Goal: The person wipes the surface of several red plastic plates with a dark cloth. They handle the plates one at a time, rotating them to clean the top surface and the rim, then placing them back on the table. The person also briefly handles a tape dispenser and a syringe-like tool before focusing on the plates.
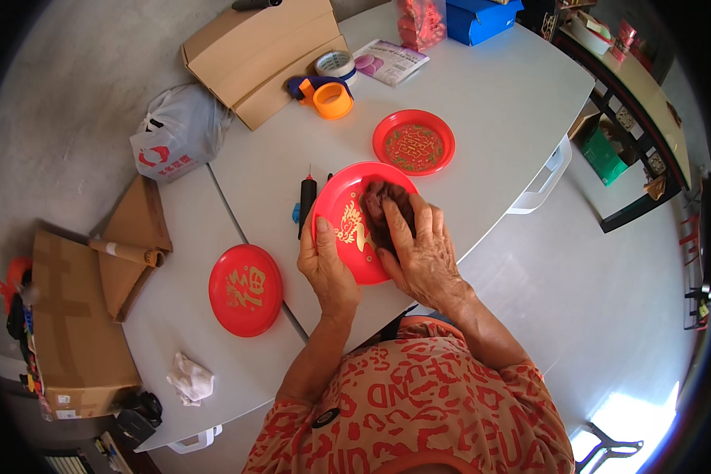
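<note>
My left hand (328,272) grips a round red plate (341,254) by its left rim, thumb on the upper face. Gold figures are printed on that face. A crumpled dark brown cloth (381,207) lies on the plate's right part, with my right hand (425,254) closed over it and pressing it there. A second red plate (245,304) with gold print rests on the table to the left. Farther off sits a red dish (444,141) with a gold and green pattern. Just left of the held plate is a black tool (307,193) with a thin tip, partly hidden.
On the grey table (482,118) stand an opened cardboard box (265,47), an orange tape dispenser (332,100), a white tape roll (336,65), a booklet (389,63) and a blue box (482,22). Leftward are a plastic bag (178,130), a large carton (79,324) and a white cloth (189,379).
</note>
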Demonstrator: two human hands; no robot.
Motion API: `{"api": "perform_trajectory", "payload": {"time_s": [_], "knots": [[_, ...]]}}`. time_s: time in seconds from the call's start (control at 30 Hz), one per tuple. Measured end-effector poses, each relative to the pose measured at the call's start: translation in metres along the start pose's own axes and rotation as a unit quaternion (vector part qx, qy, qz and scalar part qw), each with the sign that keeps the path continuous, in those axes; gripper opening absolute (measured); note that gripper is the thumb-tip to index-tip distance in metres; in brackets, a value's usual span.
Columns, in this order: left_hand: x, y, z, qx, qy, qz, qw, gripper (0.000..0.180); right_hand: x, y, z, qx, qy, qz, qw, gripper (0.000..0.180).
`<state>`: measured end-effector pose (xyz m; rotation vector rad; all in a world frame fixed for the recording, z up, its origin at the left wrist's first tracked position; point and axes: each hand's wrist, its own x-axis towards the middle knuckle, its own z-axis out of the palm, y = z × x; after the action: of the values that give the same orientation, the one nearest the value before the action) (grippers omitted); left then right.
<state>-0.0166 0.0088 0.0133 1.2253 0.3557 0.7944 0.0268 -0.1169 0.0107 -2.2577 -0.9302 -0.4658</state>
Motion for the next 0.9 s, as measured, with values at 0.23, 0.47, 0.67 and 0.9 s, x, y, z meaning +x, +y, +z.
{"api": "perform_trajectory", "payload": {"time_s": [0.23,0.47,0.67,0.9], "knots": [[0.006,0.000,-0.007,-0.010,-0.008,-0.002,1.000,0.033,-0.015,0.015,-0.031,0.310,-0.222,-0.023,0.924,0.041],[-0.005,-0.005,-0.004,0.077,-0.042,-0.001,0.996,0.036,0.022,0.014,-0.021,0.477,0.170,0.129,0.853,0.039],[-0.009,-0.007,-0.002,0.040,-0.069,-0.002,0.997,0.037,0.019,0.009,0.002,-0.031,0.131,0.002,0.991,0.057],[-0.002,-0.007,-0.012,0.003,-0.032,-0.029,0.999,0.037,-0.016,0.001,0.008,-0.003,-0.011,-0.084,0.996,0.037]]}}
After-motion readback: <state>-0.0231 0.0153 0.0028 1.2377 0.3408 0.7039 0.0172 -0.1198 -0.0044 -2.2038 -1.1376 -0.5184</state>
